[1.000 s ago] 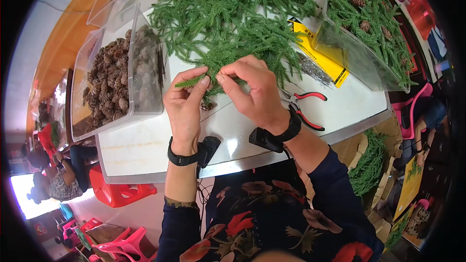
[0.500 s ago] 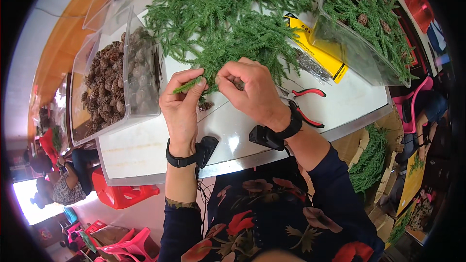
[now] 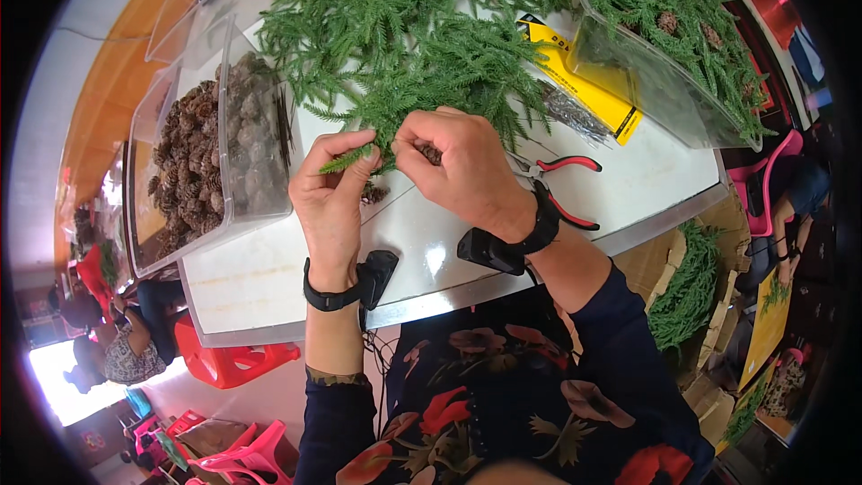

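1. A worker's left hand (image 3: 330,193) pinches a short green fir-like sprig (image 3: 346,160) between thumb and fingertips, closed narrowly on its stem, just above the white counter (image 3: 269,278)

2. The right hand (image 3: 467,171) is curled tight beside it, fingers closed on a small brown pine cone (image 3: 431,153) that is mostly hidden in the grip; whether wire is already wound around cone and sprig cannot be told

3. The two hands meet at the near edge of a large heap of loose green sprigs (image 3: 404,27) that covers the middle of the counter, which suggests much raw greenery is left to work through

4. To the left, a clear plastic bin of brown pine cones (image 3: 206,153) stands well filled; a single stray cone (image 3: 373,193) lies on the counter just under the hands

5. To the right, a second clear plastic bin (image 3: 664,81) holds sprigs with cones set among them, seemingly finished pieces, and is already quite full

6. Red-handled pliers (image 3: 566,184) lie unused beside the right wrist, near a bundle of thin grey wires (image 3: 575,117) and a flat yellow packet (image 3: 584,81)

7. Judged from this, the piece in hand is at the joining stage, with fastening not yet shown
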Demonstrator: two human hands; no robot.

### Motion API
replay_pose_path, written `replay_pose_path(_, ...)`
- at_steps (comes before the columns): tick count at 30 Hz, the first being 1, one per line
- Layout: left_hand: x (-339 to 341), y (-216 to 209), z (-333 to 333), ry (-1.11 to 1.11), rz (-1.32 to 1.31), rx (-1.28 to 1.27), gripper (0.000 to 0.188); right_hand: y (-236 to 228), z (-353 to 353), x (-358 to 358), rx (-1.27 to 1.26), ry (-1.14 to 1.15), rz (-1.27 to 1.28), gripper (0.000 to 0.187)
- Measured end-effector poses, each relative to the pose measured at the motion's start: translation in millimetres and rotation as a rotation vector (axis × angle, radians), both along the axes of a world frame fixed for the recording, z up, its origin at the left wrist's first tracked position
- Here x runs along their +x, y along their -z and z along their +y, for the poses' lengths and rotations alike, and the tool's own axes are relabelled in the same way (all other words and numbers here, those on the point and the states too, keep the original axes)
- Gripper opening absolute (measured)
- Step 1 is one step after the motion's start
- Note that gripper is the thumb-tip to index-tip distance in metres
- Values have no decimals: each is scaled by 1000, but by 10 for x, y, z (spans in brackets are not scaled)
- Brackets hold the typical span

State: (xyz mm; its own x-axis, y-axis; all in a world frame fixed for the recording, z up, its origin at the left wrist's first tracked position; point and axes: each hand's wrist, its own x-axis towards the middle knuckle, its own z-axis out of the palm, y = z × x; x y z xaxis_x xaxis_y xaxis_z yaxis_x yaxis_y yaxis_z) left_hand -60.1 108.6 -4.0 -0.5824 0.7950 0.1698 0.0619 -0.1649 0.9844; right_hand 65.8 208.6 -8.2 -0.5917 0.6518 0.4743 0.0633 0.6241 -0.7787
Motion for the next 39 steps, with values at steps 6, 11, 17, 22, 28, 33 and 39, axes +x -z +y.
replay_pose_path(6,-66,35,-24,39,-80,-6,20,-2,-31,-5,-52,3,40,4)
replay_pose_path(11,-62,43,-20,43,-121,5,20,16,13,11,12,-31,36,3)
replay_pose_path(17,-61,57,-2,40,-227,-17,20,-50,55,69,-3,-84,-11,5)
replay_pose_path(22,-102,114,0,69,-300,-25,20,-29,10,61,-138,-86,-4,7)
replay_pose_path(28,-73,104,25,69,-306,-27,19,-71,8,86,-211,-93,-41,9)
replay_pose_path(33,-59,112,26,69,-213,-2,18,-62,-2,81,-235,-86,-24,9)
replay_pose_path(39,-24,50,-5,38,-92,18,18,-66,-12,59,-232,-91,6,9)
